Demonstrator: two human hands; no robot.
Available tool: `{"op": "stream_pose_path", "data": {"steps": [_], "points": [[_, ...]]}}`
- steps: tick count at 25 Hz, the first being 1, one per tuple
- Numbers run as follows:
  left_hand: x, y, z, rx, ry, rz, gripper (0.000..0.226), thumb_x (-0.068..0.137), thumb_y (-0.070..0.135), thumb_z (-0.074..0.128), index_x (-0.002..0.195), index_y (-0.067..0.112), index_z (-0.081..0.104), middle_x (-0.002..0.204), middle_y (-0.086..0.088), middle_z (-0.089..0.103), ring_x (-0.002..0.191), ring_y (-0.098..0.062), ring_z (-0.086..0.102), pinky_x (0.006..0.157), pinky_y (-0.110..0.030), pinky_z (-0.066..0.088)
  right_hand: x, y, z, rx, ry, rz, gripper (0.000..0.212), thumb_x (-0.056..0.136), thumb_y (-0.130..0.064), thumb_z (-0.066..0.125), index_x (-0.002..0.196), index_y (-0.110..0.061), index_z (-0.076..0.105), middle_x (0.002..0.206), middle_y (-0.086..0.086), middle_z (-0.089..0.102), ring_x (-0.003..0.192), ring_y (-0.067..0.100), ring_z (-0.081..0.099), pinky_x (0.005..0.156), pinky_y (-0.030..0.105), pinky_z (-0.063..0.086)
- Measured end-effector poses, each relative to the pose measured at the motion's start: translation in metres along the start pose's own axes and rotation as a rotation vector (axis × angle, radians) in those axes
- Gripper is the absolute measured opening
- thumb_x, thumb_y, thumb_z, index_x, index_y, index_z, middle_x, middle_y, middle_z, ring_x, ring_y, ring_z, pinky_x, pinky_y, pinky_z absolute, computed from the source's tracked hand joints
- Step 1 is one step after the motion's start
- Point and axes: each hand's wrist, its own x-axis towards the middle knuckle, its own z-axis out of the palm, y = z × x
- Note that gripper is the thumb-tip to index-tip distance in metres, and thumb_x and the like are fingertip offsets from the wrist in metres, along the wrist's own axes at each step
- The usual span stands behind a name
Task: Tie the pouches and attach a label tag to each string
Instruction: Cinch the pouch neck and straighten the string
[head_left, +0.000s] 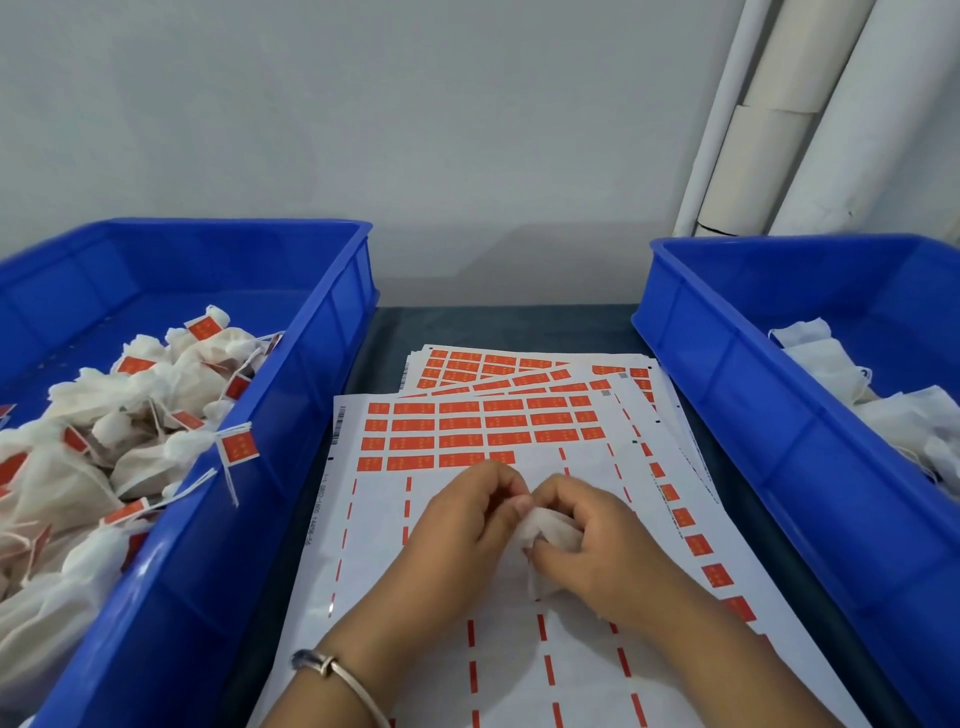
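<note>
A small white cloth pouch sits between my two hands, low in the middle of the view, above the sticker sheet. My right hand wraps around the pouch, fingers curled over its right side. My left hand pinches the pouch's top with its fingertips, touching the right hand. The pouch's string is hidden by my fingers. The sheet carries rows of orange label tags, with many spots peeled off below.
A blue crate on the left holds several tied white pouches with orange tags. A second blue crate on the right holds untied white pouches. More sticker sheets lie stacked behind. White pipes stand at the back right.
</note>
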Motion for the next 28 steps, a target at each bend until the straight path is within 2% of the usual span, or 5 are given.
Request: {"op": "stream_pose_path", "data": {"steps": [8, 14, 18, 23, 28], "points": [[0.001, 0.005, 0.007, -0.467, 0.054, -0.332, 0.015, 0.092, 0.025, 0.054, 0.088, 0.017, 0.066, 0.081, -0.005, 0.07, 0.079, -0.027, 0.065, 0.077, -0.035, 0.057, -0.002, -0.001, 0.004, -0.049, 0.219, -0.174, 0.027, 0.082, -0.028, 0.069, 0.085, -0.048, 0.05, 0.093, -0.041, 0.053, 0.097, -0.012, 0.052, 0.067, -0.002, 0.042], [0.004, 0.004, 0.005, -0.607, 0.021, -0.43, 0.018, 0.092, 0.023, 0.054, 0.086, 0.014, 0.069, 0.076, -0.005, 0.069, 0.07, -0.017, 0.059, 0.066, -0.023, 0.051, 0.0, 0.0, 0.004, -0.153, 0.259, -0.183, 0.033, 0.085, -0.03, 0.067, 0.082, -0.057, 0.048, 0.08, -0.048, 0.052, 0.097, -0.022, 0.048, 0.069, -0.009, 0.034], [0.003, 0.001, -0.002, -0.782, -0.032, -0.393, 0.027, 0.087, 0.0, 0.056, 0.077, 0.021, 0.069, 0.082, -0.004, 0.067, 0.079, -0.023, 0.064, 0.07, -0.029, 0.053, 0.002, -0.002, 0.006, -0.161, 0.205, -0.084, 0.023, 0.089, -0.037, 0.06, 0.079, -0.054, 0.048, 0.079, -0.038, 0.053, 0.092, -0.019, 0.05, 0.063, -0.004, 0.038], [0.002, 0.002, -0.004, -0.483, 0.034, -0.326, 0.028, 0.08, 0.001, 0.068, 0.089, 0.028, 0.064, 0.088, 0.014, 0.069, 0.08, -0.007, 0.068, 0.062, -0.016, 0.051, 0.006, -0.005, 0.0, 0.025, 0.113, 0.142, 0.01, 0.089, -0.04, 0.058, 0.079, -0.039, 0.06, 0.077, -0.025, 0.06, 0.081, -0.004, 0.057, 0.058, 0.004, 0.039], [0.005, 0.0, -0.001, -0.438, 0.174, -0.274, 0.019, 0.079, 0.003, 0.07, 0.078, 0.02, 0.063, 0.077, 0.011, 0.071, 0.074, -0.005, 0.068, 0.06, -0.012, 0.05, 0.004, -0.006, -0.005, 0.361, -0.004, 0.328, 0.012, 0.088, -0.031, 0.063, 0.082, -0.03, 0.072, 0.078, -0.015, 0.069, 0.084, 0.012, 0.066, 0.076, 0.023, 0.051]]}}
